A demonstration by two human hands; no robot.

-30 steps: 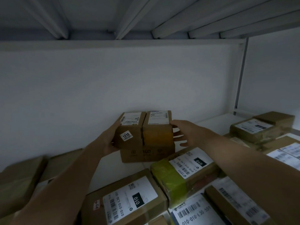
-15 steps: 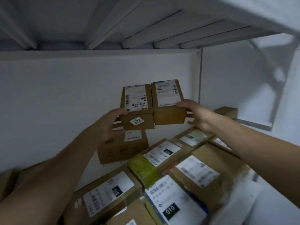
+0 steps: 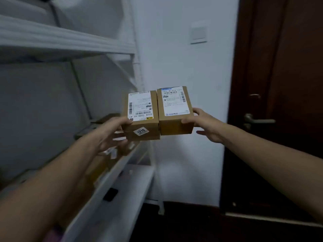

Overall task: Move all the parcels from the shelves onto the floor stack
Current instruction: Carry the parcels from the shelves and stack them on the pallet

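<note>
Beside a white shelf (image 3: 108, 179) of blurred parcels (image 3: 97, 166) at left, grips the left parcel (image 3: 141, 110) with the left hand (image 3: 111, 131), thumb on top, touching the right parcel (image 3: 174, 109). Clasps that one's right end with the right hand (image 3: 208, 126), both aloft before the wall (image 3: 183, 58) and dark door (image 3: 279, 84).

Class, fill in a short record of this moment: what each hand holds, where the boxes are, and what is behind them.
left hand: grips left box, the one stickered 1210
right hand: grips right box
boxes: side by side, touching, held in the air
behind: white wall, dark door at right
shelf: at left, more parcels on it
</note>
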